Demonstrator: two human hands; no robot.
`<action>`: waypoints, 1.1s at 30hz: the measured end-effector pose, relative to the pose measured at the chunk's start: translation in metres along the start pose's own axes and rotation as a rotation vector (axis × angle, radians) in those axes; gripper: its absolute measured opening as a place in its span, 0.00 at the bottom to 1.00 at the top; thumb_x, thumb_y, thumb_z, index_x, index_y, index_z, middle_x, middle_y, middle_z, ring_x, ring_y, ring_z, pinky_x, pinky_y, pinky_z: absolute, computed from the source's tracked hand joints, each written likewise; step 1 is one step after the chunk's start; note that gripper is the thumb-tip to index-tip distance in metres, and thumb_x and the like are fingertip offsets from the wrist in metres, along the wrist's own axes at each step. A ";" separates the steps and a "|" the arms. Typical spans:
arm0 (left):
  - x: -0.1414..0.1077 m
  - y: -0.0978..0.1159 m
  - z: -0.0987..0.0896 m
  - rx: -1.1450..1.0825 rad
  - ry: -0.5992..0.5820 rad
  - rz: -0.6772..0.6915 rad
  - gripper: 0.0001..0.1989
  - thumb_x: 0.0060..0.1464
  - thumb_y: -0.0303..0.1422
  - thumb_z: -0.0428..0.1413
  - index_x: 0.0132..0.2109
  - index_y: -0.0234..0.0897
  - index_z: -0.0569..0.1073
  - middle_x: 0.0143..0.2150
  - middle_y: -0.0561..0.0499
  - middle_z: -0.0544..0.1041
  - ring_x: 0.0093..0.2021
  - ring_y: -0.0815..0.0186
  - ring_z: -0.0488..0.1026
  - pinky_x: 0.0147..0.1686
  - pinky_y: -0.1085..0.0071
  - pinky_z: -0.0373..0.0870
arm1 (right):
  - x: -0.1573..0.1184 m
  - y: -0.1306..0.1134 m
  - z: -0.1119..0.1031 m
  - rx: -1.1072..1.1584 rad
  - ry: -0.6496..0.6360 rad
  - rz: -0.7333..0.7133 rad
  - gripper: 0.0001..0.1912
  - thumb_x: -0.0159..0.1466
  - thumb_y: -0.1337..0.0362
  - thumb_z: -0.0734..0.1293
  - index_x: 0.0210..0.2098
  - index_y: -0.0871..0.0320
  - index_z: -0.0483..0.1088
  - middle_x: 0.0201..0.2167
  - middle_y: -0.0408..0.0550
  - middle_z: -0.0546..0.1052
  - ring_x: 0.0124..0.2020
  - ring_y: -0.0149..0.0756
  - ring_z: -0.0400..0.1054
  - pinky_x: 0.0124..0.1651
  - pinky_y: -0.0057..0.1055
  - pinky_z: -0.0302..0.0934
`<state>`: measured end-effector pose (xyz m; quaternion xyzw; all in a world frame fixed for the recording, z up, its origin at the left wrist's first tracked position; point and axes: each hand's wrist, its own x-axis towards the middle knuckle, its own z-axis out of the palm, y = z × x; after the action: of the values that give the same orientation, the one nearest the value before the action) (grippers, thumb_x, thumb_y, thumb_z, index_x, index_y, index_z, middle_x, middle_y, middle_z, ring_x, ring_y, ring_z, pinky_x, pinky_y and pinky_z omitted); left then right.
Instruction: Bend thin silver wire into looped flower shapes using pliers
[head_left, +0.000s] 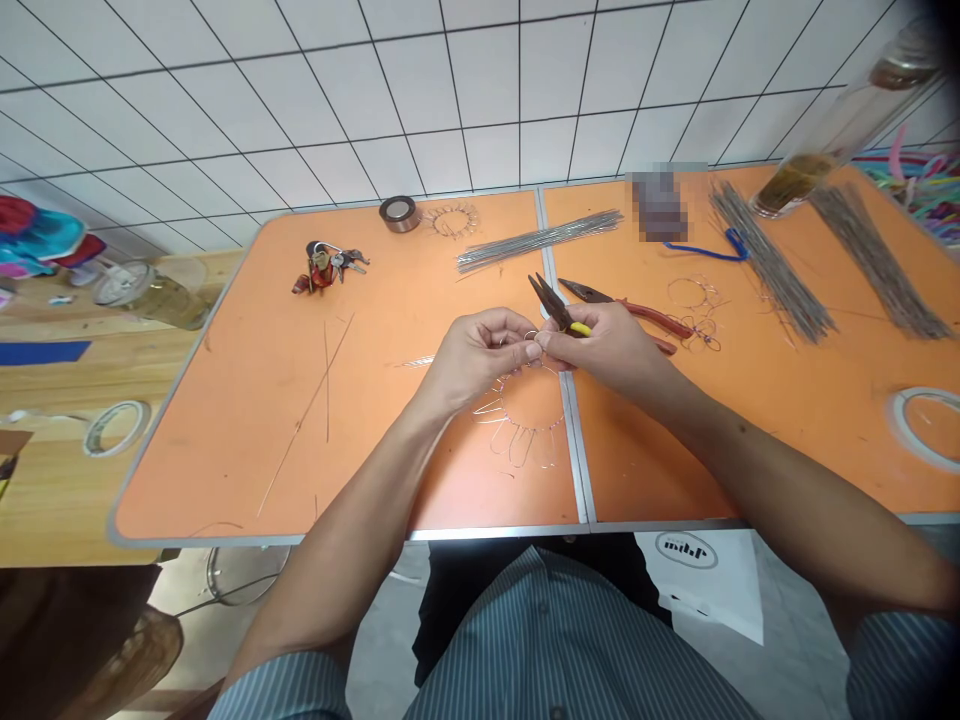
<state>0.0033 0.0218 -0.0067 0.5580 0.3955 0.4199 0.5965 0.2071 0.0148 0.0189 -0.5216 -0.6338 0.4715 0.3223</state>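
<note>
Over the middle of the orange table [247, 400], my left hand [480, 355] pinches the top of a thin wire ring [517, 430] with looped petals round its edge. My right hand [604, 345] meets it fingertip to fingertip at the same spot on the wire. Held in the right palm is a pair of needle-nose pliers [553, 303] with a yellow grip, its dark jaws pointing up and away. Red-handled pliers [649, 316] lie just beyond the right hand. Short wire pieces [416, 362] rest beside the left wrist.
Bundles of straight wire [540, 240] lie at the back and right. Also there are a tape roll [399, 213], keys [322, 265], another wire ring [452, 220] and a tall glass jar [806, 170]. Loose wires [304, 420] lie left. A metal seam [576, 450] divides the table.
</note>
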 end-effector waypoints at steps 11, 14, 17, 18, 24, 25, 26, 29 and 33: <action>-0.001 0.005 -0.004 -0.023 0.104 0.038 0.20 0.49 0.46 0.77 0.35 0.37 0.81 0.28 0.51 0.82 0.25 0.71 0.73 0.28 0.73 0.71 | -0.007 0.006 -0.021 -0.345 0.024 -0.241 0.22 0.75 0.49 0.67 0.29 0.54 0.69 0.29 0.44 0.73 0.33 0.37 0.66 0.37 0.37 0.54; -0.001 0.002 -0.007 -0.039 0.128 0.027 0.19 0.51 0.47 0.76 0.36 0.38 0.81 0.30 0.51 0.83 0.24 0.71 0.72 0.24 0.74 0.67 | -0.010 0.010 -0.027 -0.558 0.075 -0.390 0.21 0.76 0.47 0.66 0.32 0.54 0.73 0.32 0.47 0.76 0.37 0.41 0.68 0.39 0.37 0.52; 0.000 0.000 -0.009 -0.058 0.142 0.033 0.18 0.53 0.46 0.76 0.36 0.38 0.80 0.30 0.51 0.84 0.24 0.72 0.71 0.23 0.74 0.66 | -0.011 0.014 -0.032 -0.776 0.155 -0.477 0.23 0.76 0.43 0.67 0.36 0.53 0.77 0.36 0.52 0.78 0.38 0.44 0.68 0.37 0.39 0.48; 0.000 0.000 -0.009 -0.059 0.152 0.037 0.18 0.53 0.46 0.76 0.36 0.39 0.80 0.31 0.51 0.84 0.24 0.72 0.71 0.23 0.74 0.65 | -0.012 0.013 -0.033 -0.841 0.175 -0.489 0.24 0.75 0.41 0.67 0.36 0.53 0.78 0.36 0.53 0.78 0.37 0.44 0.67 0.37 0.39 0.46; 0.000 0.003 -0.010 -0.001 0.234 0.088 0.20 0.53 0.48 0.75 0.37 0.38 0.80 0.32 0.50 0.85 0.25 0.71 0.73 0.24 0.74 0.67 | -0.011 0.005 -0.041 -1.091 0.192 -0.612 0.28 0.75 0.36 0.65 0.35 0.52 0.76 0.36 0.55 0.77 0.37 0.47 0.63 0.39 0.44 0.44; -0.001 0.004 -0.010 0.007 0.237 0.102 0.20 0.54 0.48 0.75 0.37 0.38 0.80 0.33 0.49 0.86 0.25 0.71 0.73 0.25 0.74 0.67 | -0.011 0.004 -0.042 -1.090 0.193 -0.614 0.27 0.75 0.36 0.65 0.35 0.51 0.75 0.37 0.55 0.77 0.38 0.48 0.63 0.39 0.44 0.44; -0.001 0.004 -0.010 0.013 0.237 0.113 0.20 0.54 0.48 0.75 0.38 0.39 0.80 0.33 0.49 0.86 0.25 0.71 0.73 0.25 0.74 0.67 | -0.011 0.004 -0.042 -1.066 0.193 -0.604 0.26 0.75 0.36 0.65 0.35 0.51 0.74 0.37 0.56 0.76 0.39 0.49 0.63 0.40 0.45 0.44; -0.002 0.004 -0.010 0.026 0.233 0.137 0.19 0.56 0.48 0.74 0.38 0.39 0.80 0.32 0.50 0.85 0.25 0.71 0.74 0.24 0.74 0.66 | -0.010 0.004 -0.042 -0.948 0.195 -0.562 0.24 0.74 0.39 0.67 0.35 0.50 0.72 0.37 0.56 0.75 0.40 0.51 0.63 0.40 0.45 0.43; -0.003 0.007 -0.008 0.034 0.254 0.137 0.18 0.56 0.47 0.74 0.37 0.39 0.80 0.32 0.50 0.85 0.25 0.71 0.72 0.24 0.74 0.66 | -0.009 0.006 -0.042 -1.001 0.197 -0.594 0.23 0.74 0.39 0.68 0.35 0.51 0.72 0.36 0.56 0.74 0.39 0.50 0.63 0.41 0.45 0.42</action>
<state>-0.0053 0.0214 -0.0002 0.5361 0.4357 0.5203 0.5020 0.2493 0.0169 0.0287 -0.4517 -0.8653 -0.0460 0.2125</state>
